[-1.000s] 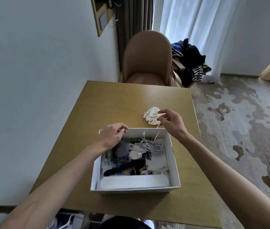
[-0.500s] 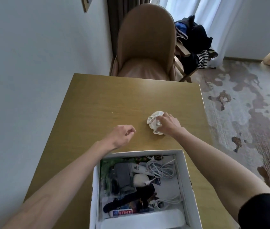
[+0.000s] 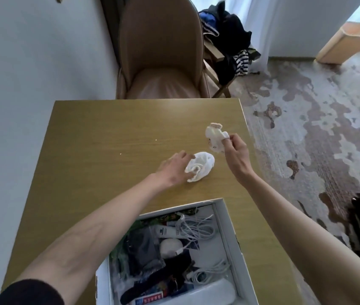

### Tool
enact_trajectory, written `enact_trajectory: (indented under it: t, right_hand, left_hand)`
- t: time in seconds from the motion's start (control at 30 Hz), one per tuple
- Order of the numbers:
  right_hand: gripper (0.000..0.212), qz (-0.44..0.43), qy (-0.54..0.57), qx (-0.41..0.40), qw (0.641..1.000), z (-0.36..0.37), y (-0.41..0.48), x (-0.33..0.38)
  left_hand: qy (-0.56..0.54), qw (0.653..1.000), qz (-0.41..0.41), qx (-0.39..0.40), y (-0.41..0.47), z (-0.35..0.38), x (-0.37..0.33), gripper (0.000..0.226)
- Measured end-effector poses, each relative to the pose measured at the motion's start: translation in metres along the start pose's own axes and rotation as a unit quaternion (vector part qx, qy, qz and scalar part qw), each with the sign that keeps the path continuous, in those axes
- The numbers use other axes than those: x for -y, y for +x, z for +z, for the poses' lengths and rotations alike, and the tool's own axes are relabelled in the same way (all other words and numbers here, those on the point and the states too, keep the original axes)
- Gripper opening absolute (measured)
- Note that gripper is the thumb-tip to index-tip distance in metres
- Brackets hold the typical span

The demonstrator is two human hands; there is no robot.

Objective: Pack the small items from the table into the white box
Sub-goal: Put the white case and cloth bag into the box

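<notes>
Olive-brown wood fills the middle of the view: a rectangular wooden table [image 3: 108,139] seen from above by the person standing at its 6 o'clock edge. An open white cardboard box [image 3: 229,234] sits at that near edge, already holding coiled white cables [image 3: 196,227], a white tube and several dark items. Beyond the box, toward 12 o'clock, a crumpled white cloth bundle [image 3: 201,166] lies on the table top. The left hand [image 3: 172,168] rests against the bundle's 9 o'clock side with its fingers touching the cloth; whether they close round it cannot be told. At about 1 o'clock from the bundle, and apart from it, the right hand [image 3: 235,150] pinches a small cream-white cloth piece [image 3: 213,135] between thumb and fingertip. Both cloth items are outside the box. A tan leather chair [image 3: 161,51] stands at the table's 12 o'clock end, with a heap of dark clothes [image 3: 229,34] at 1 o'clock behind it
</notes>
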State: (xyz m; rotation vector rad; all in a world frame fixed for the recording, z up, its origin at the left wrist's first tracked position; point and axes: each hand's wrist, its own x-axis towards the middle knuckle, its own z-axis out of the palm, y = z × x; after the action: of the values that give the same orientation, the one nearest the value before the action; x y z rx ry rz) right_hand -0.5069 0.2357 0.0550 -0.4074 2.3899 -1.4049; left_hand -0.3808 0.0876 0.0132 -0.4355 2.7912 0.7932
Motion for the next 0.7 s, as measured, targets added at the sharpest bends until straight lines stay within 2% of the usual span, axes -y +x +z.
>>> enact_trajectory:
  t: [0.1,0.17,0.3,0.37,0.47,0.57,0.63,0.7]
  right_hand:
    - [0.028,0.036,0.050,-0.034,0.998,-0.021,-0.014,-0.003]
    - [0.026,0.067,0.082,-0.041,0.993,-0.033,-0.025,-0.004]
    - [0.021,0.118,0.179,-0.026,0.976,-0.051,-0.051,-0.007]
    - [0.020,0.130,0.240,0.002,0.962,-0.056,-0.064,-0.004]
    - [0.022,0.132,0.299,0.051,0.944,-0.060,-0.084,0.000]
    - [0.028,0.112,0.330,0.110,0.931,-0.063,-0.103,0.006]
    - [0.034,0.096,0.355,0.155,0.917,-0.065,-0.115,0.012]
    - [0.028,0.065,0.369,0.216,0.902,-0.067,-0.127,0.018]
  left_hand:
    - [0.103,0.992,0.049,0.046,0.013,0.018,-0.017,0.072]
    - [0.174,0.981,0.060,0.059,0.016,0.027,-0.021,0.073]
    - [0.156,0.987,0.029,0.022,0.012,0.032,-0.024,0.036]
    - [0.091,0.996,0.001,-0.002,0.005,0.026,-0.026,0.022]
    - [-0.100,0.991,-0.056,-0.074,-0.016,0.007,-0.029,0.009]
    - [-0.263,0.948,-0.086,-0.158,-0.050,-0.016,-0.035,0.007]
    - [-0.327,0.913,-0.091,-0.225,-0.080,-0.030,-0.041,0.006]
    - [-0.366,0.885,-0.095,-0.272,-0.116,-0.039,-0.049,0.008]
